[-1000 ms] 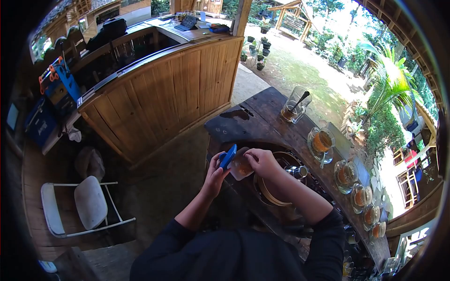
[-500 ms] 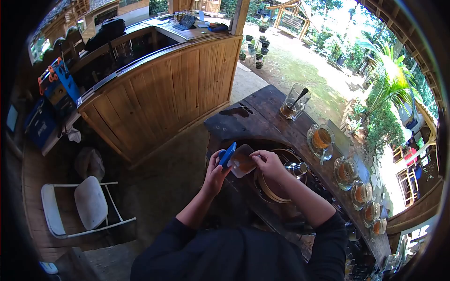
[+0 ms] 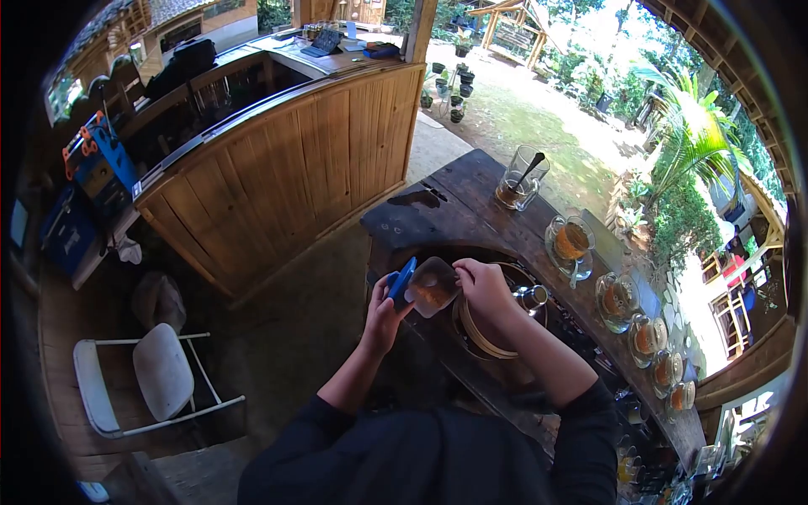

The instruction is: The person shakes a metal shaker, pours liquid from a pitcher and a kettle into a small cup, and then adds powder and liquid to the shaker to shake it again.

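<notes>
My left hand (image 3: pixel 383 321) is closed round a blue lid (image 3: pixel 402 283), which stands on edge. Right beside the lid is a clear plastic container (image 3: pixel 433 292) with orange-brown contents low inside it. My right hand (image 3: pixel 486 286) pinches at the container's right rim, its fingertips partly hidden. Both hands are above the dark wooden counter (image 3: pixel 459 181), close to a round wooden-rimmed tub (image 3: pixel 475 337). A shiny metal vessel (image 3: pixel 532 297) stands in or by that tub, just right of my right hand.
A glass mug with a spoon (image 3: pixel 518 181) stands at the counter's far end. Several glass cups of brown drink on saucers line its outer edge, the nearest being a cup (image 3: pixel 571 241). A white folding chair (image 3: pixel 164 370) and a wood-panelled bar (image 3: pixel 286 160) are to the left.
The container has tipped so that more of its orange-brown contents shows. My right hand has turned slightly at its rim. The whole view has shifted a little.
</notes>
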A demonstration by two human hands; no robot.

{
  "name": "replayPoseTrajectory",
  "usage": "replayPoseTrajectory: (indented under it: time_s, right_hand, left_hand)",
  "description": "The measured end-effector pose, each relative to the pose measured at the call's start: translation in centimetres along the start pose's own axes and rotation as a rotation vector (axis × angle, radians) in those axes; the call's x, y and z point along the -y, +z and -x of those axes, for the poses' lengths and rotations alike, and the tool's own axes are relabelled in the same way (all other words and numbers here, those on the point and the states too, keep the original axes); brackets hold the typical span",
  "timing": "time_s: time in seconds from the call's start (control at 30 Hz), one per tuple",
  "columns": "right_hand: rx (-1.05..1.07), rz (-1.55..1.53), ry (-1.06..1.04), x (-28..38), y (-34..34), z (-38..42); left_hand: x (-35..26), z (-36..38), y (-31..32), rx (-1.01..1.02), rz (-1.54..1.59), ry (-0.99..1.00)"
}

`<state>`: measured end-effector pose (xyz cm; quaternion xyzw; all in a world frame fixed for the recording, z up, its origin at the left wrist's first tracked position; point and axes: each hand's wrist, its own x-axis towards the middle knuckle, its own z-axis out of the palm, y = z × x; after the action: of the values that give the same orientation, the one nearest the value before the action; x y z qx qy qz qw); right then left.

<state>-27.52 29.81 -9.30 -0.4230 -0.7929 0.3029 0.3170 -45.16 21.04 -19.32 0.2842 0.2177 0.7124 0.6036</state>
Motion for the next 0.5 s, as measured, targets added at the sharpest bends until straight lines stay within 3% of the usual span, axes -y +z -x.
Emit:
replayPoseTrajectory:
  time_s: [0.2,0.37,0.5]
  right_hand:
    - [0.019,0.042,0.022,-0.9,0.8,-0.4]
    - [0.109,-0.071,0.265,-1.3,0.2,-0.7]
    - [0.119,-0.030,0.284,-1.2,-0.1,-0.4]
  left_hand:
    - [-0.4,0.0,0.1,-0.008,-0.009,-0.009]
    - [-0.5,0.0,0.1,0.008,-0.008,-0.019]
    - [-0.4,0.1,0.3,-0.007,-0.006,-0.017]
